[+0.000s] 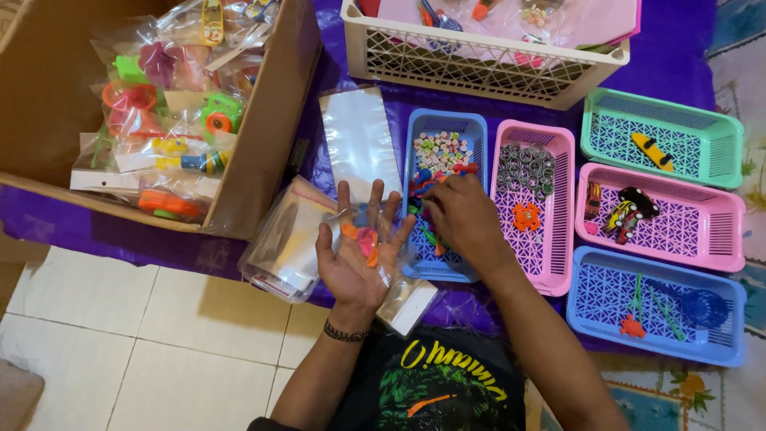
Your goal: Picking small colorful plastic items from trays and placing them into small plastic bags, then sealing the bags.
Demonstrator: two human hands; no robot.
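With left hand (361,254) flat, palm up as a tray, grip apart under clear bag (399,297) and small toys (363,239); right hand (461,217) alongside, fingers closed, picking in blue basket (472,128).

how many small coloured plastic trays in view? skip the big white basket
5. Blue tray under the right hand; pink tray beside it; at far right a stack of teal, pink and blue. None seem hidden.
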